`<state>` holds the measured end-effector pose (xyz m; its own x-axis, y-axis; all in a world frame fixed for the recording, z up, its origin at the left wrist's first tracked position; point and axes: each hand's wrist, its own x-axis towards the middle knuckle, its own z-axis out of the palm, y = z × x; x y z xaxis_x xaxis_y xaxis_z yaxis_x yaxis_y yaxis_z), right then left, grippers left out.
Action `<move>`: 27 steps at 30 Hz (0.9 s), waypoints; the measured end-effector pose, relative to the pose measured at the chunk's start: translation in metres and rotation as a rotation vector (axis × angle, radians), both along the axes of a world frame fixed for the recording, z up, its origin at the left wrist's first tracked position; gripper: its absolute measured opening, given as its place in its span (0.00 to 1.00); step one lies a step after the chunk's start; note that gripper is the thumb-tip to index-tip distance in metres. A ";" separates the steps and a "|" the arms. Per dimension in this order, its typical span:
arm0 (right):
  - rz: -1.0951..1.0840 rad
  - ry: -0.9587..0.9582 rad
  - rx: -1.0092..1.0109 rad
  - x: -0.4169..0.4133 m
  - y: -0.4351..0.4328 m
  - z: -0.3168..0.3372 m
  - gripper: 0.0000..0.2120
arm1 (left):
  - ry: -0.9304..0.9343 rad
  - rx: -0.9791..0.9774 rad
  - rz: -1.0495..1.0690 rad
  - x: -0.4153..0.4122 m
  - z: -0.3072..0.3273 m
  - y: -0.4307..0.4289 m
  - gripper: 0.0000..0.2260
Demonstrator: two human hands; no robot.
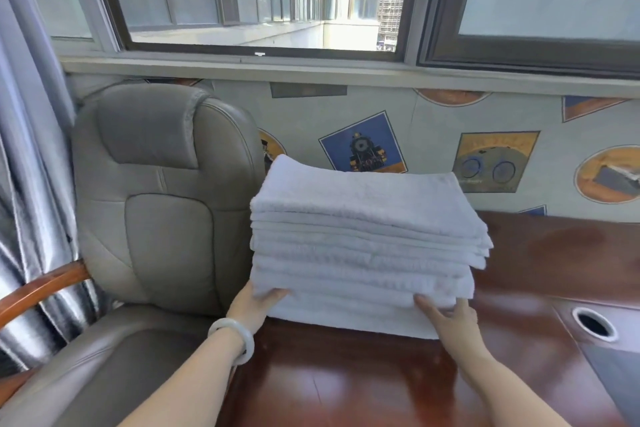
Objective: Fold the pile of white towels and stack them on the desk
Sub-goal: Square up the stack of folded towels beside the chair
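The folded towels (363,218) stand in a tall stack on the bench (346,374), at its left edge, close to the wall. The left grip (256,303) is pushed in under the stack's near left corner, above the bottom towel. Its fingers are hidden, so I cannot tell whether it clasps anything. The right grip (450,317) lies relaxed against the near right of the stack, its straight fingers touching the low layers. A bracelet (235,340) circles the left wrist. A chair (156,201) stands just left of the bench.
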<state>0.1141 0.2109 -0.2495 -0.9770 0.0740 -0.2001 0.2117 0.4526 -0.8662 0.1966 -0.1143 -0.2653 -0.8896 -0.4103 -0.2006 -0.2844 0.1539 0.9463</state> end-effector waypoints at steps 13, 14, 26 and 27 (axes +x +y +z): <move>-0.029 -0.080 0.126 -0.014 0.024 0.023 0.34 | -0.163 -0.138 0.220 0.009 0.014 0.030 0.18; -0.040 -0.090 0.112 -0.007 0.025 0.032 0.33 | -0.190 -0.157 0.197 0.010 0.017 0.032 0.24; 0.610 0.932 0.943 0.038 -0.106 0.175 0.69 | 0.143 -0.177 0.083 0.014 0.093 0.050 0.53; 0.681 0.828 1.007 0.027 -0.117 0.174 0.70 | 0.205 -0.124 0.062 0.010 0.098 0.048 0.50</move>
<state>0.1413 0.0939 -0.0757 -0.6875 -0.6711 0.2775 -0.6734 0.7322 0.1024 0.2069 -0.0663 -0.1678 -0.8789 -0.4756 0.0371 -0.1006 0.2608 0.9601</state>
